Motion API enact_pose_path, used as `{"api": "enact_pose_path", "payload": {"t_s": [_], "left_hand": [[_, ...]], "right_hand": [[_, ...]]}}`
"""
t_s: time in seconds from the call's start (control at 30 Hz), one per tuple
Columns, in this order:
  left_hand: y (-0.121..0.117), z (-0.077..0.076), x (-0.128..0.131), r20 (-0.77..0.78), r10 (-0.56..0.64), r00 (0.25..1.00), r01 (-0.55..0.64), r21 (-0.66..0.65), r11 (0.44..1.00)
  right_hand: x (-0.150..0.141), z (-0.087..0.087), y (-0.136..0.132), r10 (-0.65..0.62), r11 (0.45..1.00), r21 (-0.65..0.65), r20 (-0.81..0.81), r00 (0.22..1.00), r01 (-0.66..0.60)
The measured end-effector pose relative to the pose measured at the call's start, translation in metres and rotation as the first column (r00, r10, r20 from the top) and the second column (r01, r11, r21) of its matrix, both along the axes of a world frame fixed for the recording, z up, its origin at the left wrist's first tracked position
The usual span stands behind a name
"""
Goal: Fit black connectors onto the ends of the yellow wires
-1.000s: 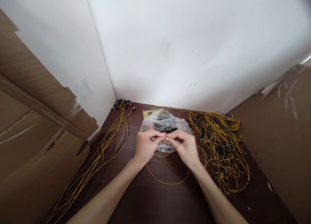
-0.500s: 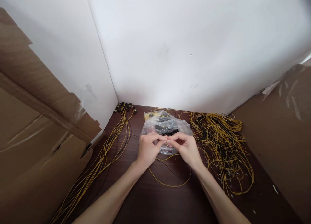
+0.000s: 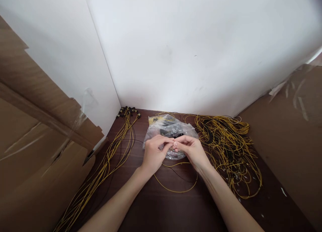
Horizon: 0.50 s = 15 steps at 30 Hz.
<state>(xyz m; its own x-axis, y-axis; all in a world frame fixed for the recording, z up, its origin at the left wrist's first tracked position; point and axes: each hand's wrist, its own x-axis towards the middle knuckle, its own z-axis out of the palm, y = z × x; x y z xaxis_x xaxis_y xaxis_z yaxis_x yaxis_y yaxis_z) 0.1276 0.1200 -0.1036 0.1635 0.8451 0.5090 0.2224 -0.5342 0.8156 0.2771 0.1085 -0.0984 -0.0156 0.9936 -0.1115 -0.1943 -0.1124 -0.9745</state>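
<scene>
My left hand (image 3: 156,152) and my right hand (image 3: 192,151) meet at the fingertips, each in a pinch. Whatever lies between the fingers is too small and covered to make out. Just behind them is a clear plastic bag (image 3: 157,128) with black parts inside, its near side partly hidden by the hands. A yellow wire (image 3: 179,192) curves over the table below my hands, with a thin dark wire near it. Both ends of that loop disappear by the hands, so I cannot tell whether either hand grips it.
A tangled heap of yellow and black wires (image 3: 226,141) covers the right side of the dark table (image 3: 161,210). On the left runs a bundle of yellow wires (image 3: 108,158) with black connectors (image 3: 129,110) at its far end. Cardboard (image 3: 45,151) flanks the left; a white wall (image 3: 188,57) stands behind.
The fingers have shifted slightly, the left index finger now lying straighter toward the right fingertips. Both hands stay pinched together over the bag; the whole view has moved a little.
</scene>
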Motion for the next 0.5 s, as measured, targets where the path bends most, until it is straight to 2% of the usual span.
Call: {"api": "enact_pose_path", "payload": {"t_s": [0.1, 0.23, 0.5], "left_hand": [[0.0006, 0.0010, 0.0002, 0.008, 0.010, 1.000, -0.010, -0.098, 0.995], [0.0015, -0.0016, 0.0005, 0.086, -0.021, 0.996, 0.041, -0.232, 0.972], [0.0058, -0.0043, -0.0007, 0.202, -0.037, 0.979, 0.085, -0.233, 0.969]], "right_hand": [[-0.0004, -0.0007, 0.0011, -0.026, 1.000, -0.007, -0.021, 0.999, 0.026], [-0.0025, -0.0002, 0.0016, -0.054, 0.998, 0.011, 0.005, 0.999, 0.054], [-0.0040, -0.0030, 0.0011, -0.050, 0.999, 0.014, -0.049, 0.998, 0.050]]}}
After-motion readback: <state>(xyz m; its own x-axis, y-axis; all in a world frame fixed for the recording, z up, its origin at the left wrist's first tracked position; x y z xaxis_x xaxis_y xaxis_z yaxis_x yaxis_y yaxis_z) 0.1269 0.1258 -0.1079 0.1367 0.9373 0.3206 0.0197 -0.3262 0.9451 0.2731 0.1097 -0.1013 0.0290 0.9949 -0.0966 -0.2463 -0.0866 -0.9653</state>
